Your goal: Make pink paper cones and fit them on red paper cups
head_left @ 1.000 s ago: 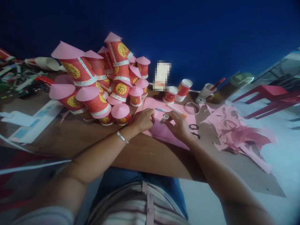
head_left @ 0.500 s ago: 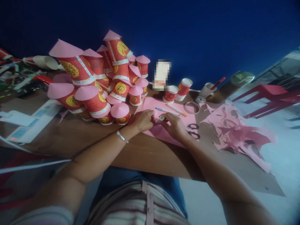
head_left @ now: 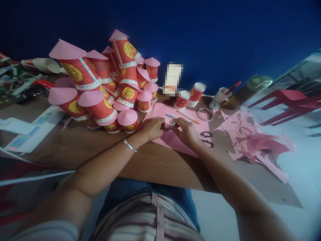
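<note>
Over a pink paper sheet my two hands work close together. My right hand pinches a small white round-ended piece, too small to name surely. My left hand is closed beside it, fingers curled; whatever they grip, if anything, is hidden. Just beyond the fingers lie a blue-capped pen and an orange-ended pen. Dark-handled scissors lie by my right wrist, partly covered by it.
Stacked red paper cups with pink cone tops crowd the left, near a white power strip. Two red cups, a tape roll and a bottle stand behind. Pink paper scraps cover the right; a red stool stands beyond.
The view has shifted slightly. My hands stay at nearly the same place, with the fingers moving a little around the small white piece.
</note>
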The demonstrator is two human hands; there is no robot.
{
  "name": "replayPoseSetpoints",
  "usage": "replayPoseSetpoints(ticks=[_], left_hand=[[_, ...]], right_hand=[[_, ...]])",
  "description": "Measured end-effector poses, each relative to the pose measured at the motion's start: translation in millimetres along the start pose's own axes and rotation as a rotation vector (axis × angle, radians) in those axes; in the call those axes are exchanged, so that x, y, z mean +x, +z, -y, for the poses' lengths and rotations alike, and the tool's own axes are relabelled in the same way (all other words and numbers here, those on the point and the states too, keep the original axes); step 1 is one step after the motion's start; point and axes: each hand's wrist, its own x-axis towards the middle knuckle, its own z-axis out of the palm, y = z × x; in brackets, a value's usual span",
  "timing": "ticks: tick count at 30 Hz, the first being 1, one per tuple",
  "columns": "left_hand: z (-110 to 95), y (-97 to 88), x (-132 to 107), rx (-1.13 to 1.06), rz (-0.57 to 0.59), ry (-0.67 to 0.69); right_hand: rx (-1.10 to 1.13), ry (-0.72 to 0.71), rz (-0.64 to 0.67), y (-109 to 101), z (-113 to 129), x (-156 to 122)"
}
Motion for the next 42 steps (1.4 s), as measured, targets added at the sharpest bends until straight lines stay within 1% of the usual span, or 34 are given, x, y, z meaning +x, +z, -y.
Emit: replayPoseSetpoints(ticks=[9, 12, 15, 18, 20, 23, 25, 28, 35, 39, 42], left_hand=[[2, 1.6, 1, 0.029, -0.009, 0.018], [3, 1.9, 2, 0.023, 0.001, 0.012], [2, 1.7, 2, 0.015, 0.006, -0.011], [2, 1.5, 1, 0.008, 0.002, -0.023], [1, 1.2, 1, 0.001, -0.002, -0.023], [2, 0.6, 0, -0.027, -0.008, -0.011], [2, 0.1, 0, -0.046, -0.008, -0.004], [4, 0.0, 0, -0.042, -0.006, 0.005], [4, 2.0, 2, 0.015, 0.005, -0.007], [2, 0.8, 2, 0.029, 0.009, -0.016], [2, -0.1, 2, 0.019, 0.015, -0.024]], right_hand=[[-0.118, -0.019, -0.013, -1, -2, 3], [-0.136, -0.024, -0.026, -5, -5, 2], [-0.108, 0.003, -0.098, -15, -5, 2], [-0.038, 0.035, -0.189, -25, 1, 2], [0.023, 0.033, -0.17, -25, 8, 2], [0.069, 0.015, -0.053, -17, 15, 0], [0.06, 0.021, 0.012, -10, 14, -2], [0.043, 0.043, 0.063, -4, 9, -3], [-0.037, 0.038, 0.033, -9, -4, 3], [-0.067, 0.045, 0.038, -9, -8, 5], [-0.108, 0.037, 0.005, -12, -9, 5]])
